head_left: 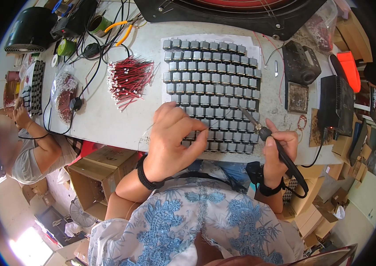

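Note:
Rows of small silver motors (210, 77) stand close together on a white sheet in the middle of the table. My right hand (280, 148) is wrapped round the black handle of a soldering iron (283, 156). The iron's metal tip points up and left, over the motors in the right part of a middle row. Above the near left rows, my left hand (174, 135) pinches a thin wire, probably solder, with thumb and forefinger. Its fine end reaches toward the iron's tip; whether they touch I cannot tell. Left of the motors lies a pile of red leads with white connectors (128, 80).
Orange-handled pliers (123, 34) and tangled black cables lie at the back left. A large black-framed fan (223, 13) stands at the back. On the right are a black box (335, 106) and a small square tray (297, 97). A co-worker (37, 146) sits at the left.

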Demonstrator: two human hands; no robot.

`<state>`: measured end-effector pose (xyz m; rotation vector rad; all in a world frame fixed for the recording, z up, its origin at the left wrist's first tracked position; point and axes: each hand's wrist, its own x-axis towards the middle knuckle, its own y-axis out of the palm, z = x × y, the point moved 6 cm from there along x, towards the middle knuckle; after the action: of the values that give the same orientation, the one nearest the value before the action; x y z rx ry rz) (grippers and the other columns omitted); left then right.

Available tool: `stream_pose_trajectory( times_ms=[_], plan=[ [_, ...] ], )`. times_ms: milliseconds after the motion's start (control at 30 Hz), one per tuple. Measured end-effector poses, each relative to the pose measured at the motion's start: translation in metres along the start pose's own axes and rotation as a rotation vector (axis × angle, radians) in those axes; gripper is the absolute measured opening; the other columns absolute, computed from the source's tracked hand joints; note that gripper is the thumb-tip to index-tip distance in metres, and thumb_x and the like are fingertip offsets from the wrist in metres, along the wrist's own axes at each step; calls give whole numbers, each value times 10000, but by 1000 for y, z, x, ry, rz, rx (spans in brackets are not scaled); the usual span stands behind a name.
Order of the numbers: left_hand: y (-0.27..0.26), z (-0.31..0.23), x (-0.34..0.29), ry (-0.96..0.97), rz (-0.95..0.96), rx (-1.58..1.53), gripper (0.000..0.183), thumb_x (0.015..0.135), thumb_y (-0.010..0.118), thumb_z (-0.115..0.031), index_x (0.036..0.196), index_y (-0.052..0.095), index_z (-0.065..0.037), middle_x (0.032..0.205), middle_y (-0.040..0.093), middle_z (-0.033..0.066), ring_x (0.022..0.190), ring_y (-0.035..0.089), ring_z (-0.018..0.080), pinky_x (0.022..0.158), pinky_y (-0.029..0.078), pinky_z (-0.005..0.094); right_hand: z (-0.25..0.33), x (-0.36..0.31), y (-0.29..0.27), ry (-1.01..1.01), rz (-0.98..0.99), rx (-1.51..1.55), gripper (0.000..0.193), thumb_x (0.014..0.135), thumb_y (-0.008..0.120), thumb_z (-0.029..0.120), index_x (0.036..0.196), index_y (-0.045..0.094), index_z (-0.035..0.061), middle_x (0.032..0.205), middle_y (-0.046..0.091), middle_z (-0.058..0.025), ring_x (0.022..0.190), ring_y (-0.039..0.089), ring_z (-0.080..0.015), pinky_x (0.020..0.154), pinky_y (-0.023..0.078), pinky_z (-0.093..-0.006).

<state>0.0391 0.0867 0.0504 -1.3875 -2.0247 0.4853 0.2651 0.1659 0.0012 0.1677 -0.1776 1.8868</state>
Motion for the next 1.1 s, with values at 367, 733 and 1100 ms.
stream_pose_trajectory(
  times_ms=[367,733,1100],
  plan=[
    [8,1,3,0,28,-8,120,663,696,5,739,640,-70,624,455,23,613,471,192,952,394,448,-4,0,-1,10,-4,-16,189,828,619,-1,941,469,9,868,449,-51,819,599,-155,1051,370,-544],
    [13,-4,7,30,23,-34,115,672,692,3,739,637,-73,623,452,27,615,463,202,911,397,420,2,0,-8,-35,-10,-54,166,837,611,7,919,467,20,846,449,-39,678,517,-66,1055,357,-566],
    [18,-1,9,12,35,-14,109,675,699,-8,740,635,-68,638,481,38,627,475,214,907,398,420,2,1,-6,-13,-20,-57,171,832,620,10,921,474,18,832,449,-43,733,564,-100,1063,351,-556]
  ],
)
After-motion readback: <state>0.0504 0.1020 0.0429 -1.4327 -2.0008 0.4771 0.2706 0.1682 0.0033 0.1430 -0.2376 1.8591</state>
